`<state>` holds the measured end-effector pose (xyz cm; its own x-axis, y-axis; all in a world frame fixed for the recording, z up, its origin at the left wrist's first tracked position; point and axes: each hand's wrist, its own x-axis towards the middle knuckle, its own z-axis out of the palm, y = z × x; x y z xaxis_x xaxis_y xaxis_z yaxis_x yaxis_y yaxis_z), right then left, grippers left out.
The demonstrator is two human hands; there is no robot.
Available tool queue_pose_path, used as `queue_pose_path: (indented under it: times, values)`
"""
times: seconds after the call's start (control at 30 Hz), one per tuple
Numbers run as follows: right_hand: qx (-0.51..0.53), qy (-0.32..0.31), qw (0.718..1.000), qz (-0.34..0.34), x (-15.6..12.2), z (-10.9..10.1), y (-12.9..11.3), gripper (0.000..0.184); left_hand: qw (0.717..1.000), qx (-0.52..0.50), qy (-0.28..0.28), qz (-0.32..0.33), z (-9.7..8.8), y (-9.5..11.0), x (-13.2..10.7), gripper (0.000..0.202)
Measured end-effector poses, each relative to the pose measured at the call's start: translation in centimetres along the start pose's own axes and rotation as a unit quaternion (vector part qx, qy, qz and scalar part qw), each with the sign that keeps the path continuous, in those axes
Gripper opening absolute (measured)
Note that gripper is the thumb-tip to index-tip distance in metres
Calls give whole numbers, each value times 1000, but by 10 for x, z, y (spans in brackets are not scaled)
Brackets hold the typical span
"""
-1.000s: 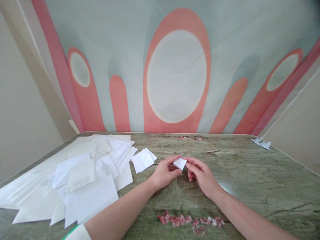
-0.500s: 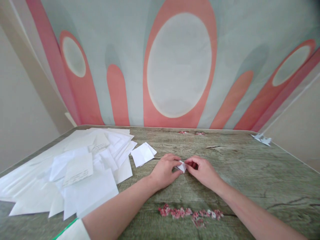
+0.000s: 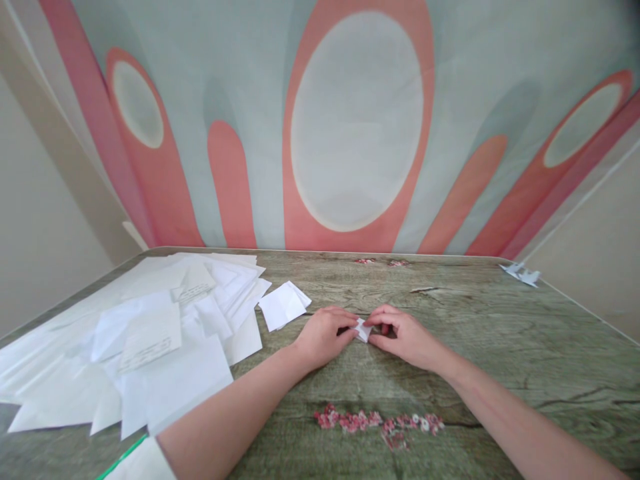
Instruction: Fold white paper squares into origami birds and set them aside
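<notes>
A small folded piece of white paper (image 3: 363,331) lies between my hands, just above the wooden tabletop or on it. My left hand (image 3: 327,335) pinches its left edge between thumb and fingers. From the other side, the thumb and fingertips of my right hand (image 3: 404,337) close on its right edge. Fold lines show on the paper, but the fingertips cover part of it. A short stack of white paper squares (image 3: 284,307) lies beyond my left hand, to its left.
A big heap of white paper sheets (image 3: 195,380) spreads over the left of the wood-grain table (image 3: 525,360). Folded paper shapes (image 3: 520,273) sit at the far right corner. Pink flower pictures (image 3: 357,420) mark the near surface. Behind stands a patterned wall covering (image 3: 260,187).
My right fingers have shifted on the folded paper, with the thumb now lower and apart from the index finger. The paper looks turned and flatter. The view has moved slightly.
</notes>
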<state>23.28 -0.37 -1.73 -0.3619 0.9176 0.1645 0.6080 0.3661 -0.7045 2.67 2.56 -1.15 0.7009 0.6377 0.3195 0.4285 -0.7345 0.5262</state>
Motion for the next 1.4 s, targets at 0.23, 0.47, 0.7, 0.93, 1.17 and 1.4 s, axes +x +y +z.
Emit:
queue_pose_path:
  times: [0.23, 0.47, 0.7, 0.93, 1.17, 1.4]
  values:
    - [18, 11, 1000, 17, 2, 2, 3, 17, 999, -35, 15, -26, 1, -3, 0, 22]
    - [13, 26, 999, 33, 2, 2, 0, 16, 999, -31, 11, -37, 1, -2, 0, 24]
    - [4, 26, 999, 32, 2, 3, 0, 15, 999, -26, 12, -32, -1, -1, 1, 23]
    - [6, 29, 999, 28, 2, 3, 2, 15, 999, -30, 17, -35, 1, -3, 1, 21]
    - [13, 32, 999, 32, 2, 5, 1, 16, 999, -33, 14, -35, 1, -2, 1, 21]
    - [5, 40, 999, 37, 2, 6, -1, 15, 998, -37, 13, -45, 0, -1, 1, 22]
